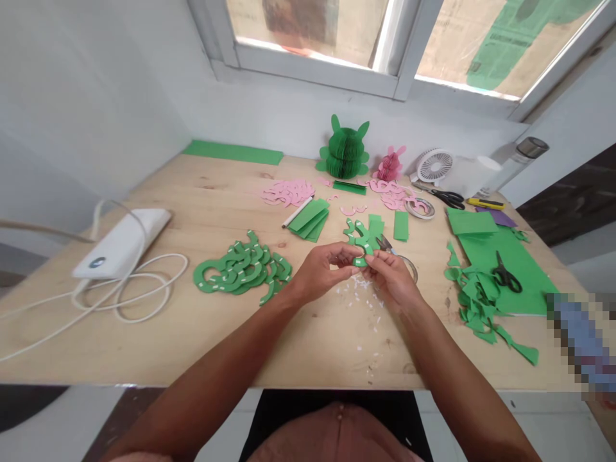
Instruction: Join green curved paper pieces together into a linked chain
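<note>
Head view: 2 hands' fingers (378,262) pinch green paper (366,239).

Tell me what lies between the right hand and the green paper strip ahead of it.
What looks like scissors lies between the right hand, which pinches a green paper cut-out, and the green paper strip; a tape roll sits beside that hand.

HIDDEN: green paper cutout (366,239) sat partly behind left hand (320,271), right hand (393,279) | BLURRED: pixelated patch (580,340) masked right edge | TOO SMALL: white scraps (362,290) were indistinct
</note>
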`<action>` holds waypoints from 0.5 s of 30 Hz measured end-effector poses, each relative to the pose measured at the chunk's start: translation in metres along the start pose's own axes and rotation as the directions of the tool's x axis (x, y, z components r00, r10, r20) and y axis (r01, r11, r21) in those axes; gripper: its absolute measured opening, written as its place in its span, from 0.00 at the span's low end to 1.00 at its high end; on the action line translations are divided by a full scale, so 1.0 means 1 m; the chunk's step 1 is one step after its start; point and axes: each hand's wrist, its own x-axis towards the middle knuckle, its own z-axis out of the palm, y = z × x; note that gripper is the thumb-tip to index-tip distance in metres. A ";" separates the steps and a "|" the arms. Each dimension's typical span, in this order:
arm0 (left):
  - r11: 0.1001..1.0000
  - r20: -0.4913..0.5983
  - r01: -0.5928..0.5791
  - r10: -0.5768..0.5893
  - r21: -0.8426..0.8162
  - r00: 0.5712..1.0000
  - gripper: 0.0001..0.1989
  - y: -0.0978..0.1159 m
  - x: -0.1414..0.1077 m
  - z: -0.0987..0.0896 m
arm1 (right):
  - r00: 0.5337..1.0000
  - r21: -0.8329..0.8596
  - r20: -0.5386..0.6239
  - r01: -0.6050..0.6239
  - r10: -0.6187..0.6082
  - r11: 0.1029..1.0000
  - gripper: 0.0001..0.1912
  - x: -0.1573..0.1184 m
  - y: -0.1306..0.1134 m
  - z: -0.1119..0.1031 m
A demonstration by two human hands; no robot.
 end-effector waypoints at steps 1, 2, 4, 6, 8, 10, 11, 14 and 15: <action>0.999 -0.013 -0.013 0.014 0.041 1.000 0.12 0.001 0.000 0.001 | 1.000 0.002 -0.002 0.000 0.000 1.000 0.11 0.000 0.000 0.000; 0.997 -0.027 -0.022 0.024 0.078 0.999 0.11 0.001 -0.001 0.002 | 1.000 -0.001 -0.004 -0.001 0.001 1.000 0.11 0.000 0.000 0.000; 0.991 -0.051 -0.032 0.039 0.128 0.998 0.11 0.002 -0.002 0.003 | 1.000 -0.007 -0.011 -0.001 0.001 1.000 0.11 0.001 0.000 0.000; 0.987 -0.070 -0.040 0.051 0.155 0.996 0.11 0.003 -0.002 0.003 | 1.000 -0.002 -0.008 0.001 -0.001 1.000 0.11 0.001 0.000 0.000; 0.983 -0.087 -0.049 0.065 0.176 0.994 0.11 0.003 -0.002 0.004 | 1.000 0.012 0.005 0.001 -0.002 1.000 0.10 0.000 0.000 0.000; 0.977 -0.105 -0.057 0.080 0.205 0.991 0.11 0.003 -0.002 0.004 | 1.000 0.016 0.021 -0.002 0.002 1.000 0.10 0.000 0.000 0.000; 0.973 -0.112 -0.062 0.088 0.221 0.990 0.11 0.002 -0.002 0.004 | 1.000 0.012 0.027 -0.005 0.004 1.000 0.10 0.000 0.001 0.001; 0.965 -0.112 -0.086 0.117 0.247 0.987 0.10 0.001 -0.002 0.005 | 1.000 -0.004 0.028 -0.007 0.007 1.000 0.10 0.000 0.001 0.002; 0.964 -0.109 -0.095 0.125 0.248 0.986 0.10 0.000 -0.002 0.005 | 1.000 -0.008 0.025 -0.007 0.008 1.000 0.10 0.000 0.002 0.002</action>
